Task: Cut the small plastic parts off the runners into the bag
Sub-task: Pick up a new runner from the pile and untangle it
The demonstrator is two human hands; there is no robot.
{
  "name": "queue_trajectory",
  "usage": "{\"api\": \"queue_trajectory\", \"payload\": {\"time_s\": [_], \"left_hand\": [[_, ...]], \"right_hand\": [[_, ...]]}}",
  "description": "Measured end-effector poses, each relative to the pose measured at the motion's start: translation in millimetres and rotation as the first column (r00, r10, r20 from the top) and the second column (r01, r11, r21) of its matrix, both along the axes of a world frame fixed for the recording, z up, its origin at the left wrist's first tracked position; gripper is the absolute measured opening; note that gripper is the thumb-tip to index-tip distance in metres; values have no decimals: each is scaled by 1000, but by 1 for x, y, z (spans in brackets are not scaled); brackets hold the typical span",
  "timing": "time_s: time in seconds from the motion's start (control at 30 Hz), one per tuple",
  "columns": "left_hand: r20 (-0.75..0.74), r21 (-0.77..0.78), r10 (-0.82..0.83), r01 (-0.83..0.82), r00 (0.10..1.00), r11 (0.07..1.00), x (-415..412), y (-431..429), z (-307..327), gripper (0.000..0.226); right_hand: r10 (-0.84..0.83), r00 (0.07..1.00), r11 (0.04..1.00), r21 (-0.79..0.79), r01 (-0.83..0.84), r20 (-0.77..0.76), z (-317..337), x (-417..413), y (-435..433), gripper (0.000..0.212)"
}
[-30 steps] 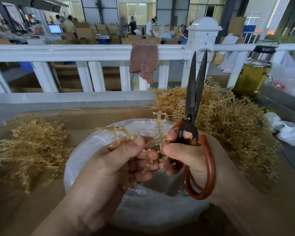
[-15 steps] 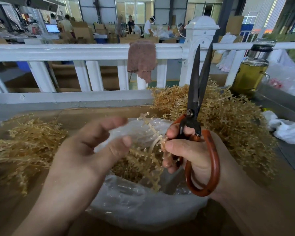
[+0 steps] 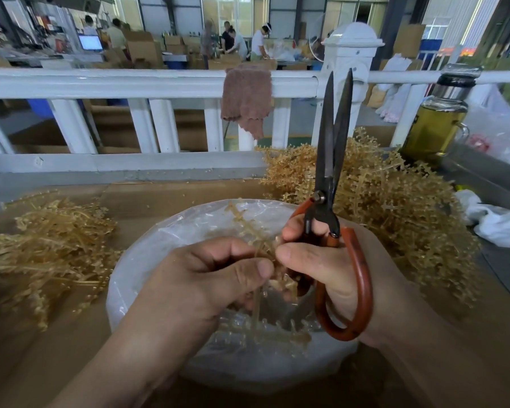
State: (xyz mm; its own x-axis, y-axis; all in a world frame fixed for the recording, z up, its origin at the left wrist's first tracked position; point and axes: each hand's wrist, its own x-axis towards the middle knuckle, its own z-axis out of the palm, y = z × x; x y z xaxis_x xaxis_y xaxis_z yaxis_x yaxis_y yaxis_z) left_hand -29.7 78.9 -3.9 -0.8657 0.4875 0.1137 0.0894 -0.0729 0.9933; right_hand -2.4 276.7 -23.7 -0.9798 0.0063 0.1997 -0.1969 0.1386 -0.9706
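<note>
L hand (image 3: 206, 278) pinches runner (image 3: 249, 228) roughly upright over bag (image 3: 147, 254), just left of R hand (image 3: 321, 269) gripping scissors (image 3: 329, 172), blades pointing up.

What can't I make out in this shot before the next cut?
- Head view: the inside of the bag is mostly covered by the left hand and right hand, so how full it is cannot be told.
- Where the runner is pinched is hidden between both thumbs and the fingers.
- How the right fingers sit in the scissors handle is hidden behind that hand itself.
</note>
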Motion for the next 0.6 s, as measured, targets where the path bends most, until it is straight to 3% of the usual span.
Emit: {"api": "queue_trajectory", "payload": {"time_s": [0.07,0.17,0.23,0.33,0.43,0.53,0.6], "left_hand": [[-4,62,56,-56,998,997,-6,-5,0,27],[54,181,176,-183,983,966,-19,-19,1,42],[83,223,213,-227,973,948,-23,-25,2,48],[101,258,268,-286,958,923,-24,-27,3,68],[102,240,313,-328,944,914,-25,-27,1,77],[81,273,342,-351,936,896,-27,-28,-3,71],[78,286,329,-338,941,897,-29,-29,-4,49]], "right_hand": [[36,996,999,4,-36,82,8,4,-2,47],[-59,998,990,131,58,3,17,8,-2,47],[-116,993,965,239,106,26,22,10,-5,60],[-190,980,874,464,143,57,25,10,-7,83],[-203,978,804,579,138,48,27,11,-10,82],[-196,980,729,674,120,38,27,13,-10,79],[-209,977,695,709,117,43,28,15,-11,82]]}}
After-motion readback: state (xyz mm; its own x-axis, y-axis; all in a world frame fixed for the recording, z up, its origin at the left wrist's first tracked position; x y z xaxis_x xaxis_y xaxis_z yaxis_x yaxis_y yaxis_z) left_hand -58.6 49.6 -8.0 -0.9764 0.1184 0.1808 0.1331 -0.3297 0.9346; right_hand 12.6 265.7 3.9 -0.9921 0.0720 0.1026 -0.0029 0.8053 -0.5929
